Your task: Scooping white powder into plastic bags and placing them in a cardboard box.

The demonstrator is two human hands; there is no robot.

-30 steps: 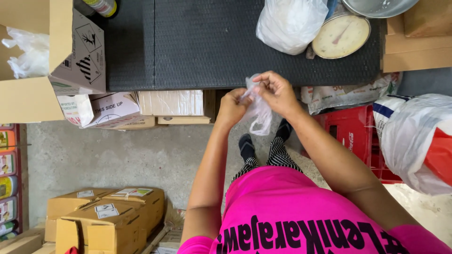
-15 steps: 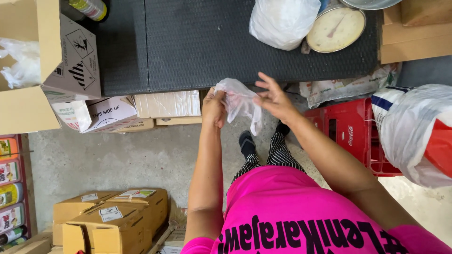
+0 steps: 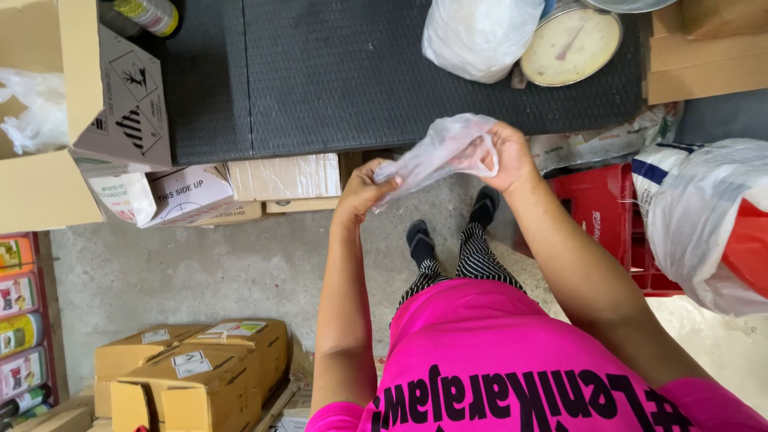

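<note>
Hands (image 3: 432,172) apart, clear plastic bag (image 3: 440,148) stretched between

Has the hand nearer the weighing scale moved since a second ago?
Yes. The right hand, gripping the clear plastic bag, has moved up toward the weighing scale.

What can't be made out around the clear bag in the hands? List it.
Head view only:
- Inside of the clear plastic bag: crumpled film, blurred; cannot tell whether it holds anything.
- Right hand fingers: partly wrapped in the film.
- Left hand: its fingertips hide behind the bag's corner.
- Dial scale: top cut off by the edge; marks too small.
- White bag on the black mat: opaque, top cut off.
</note>
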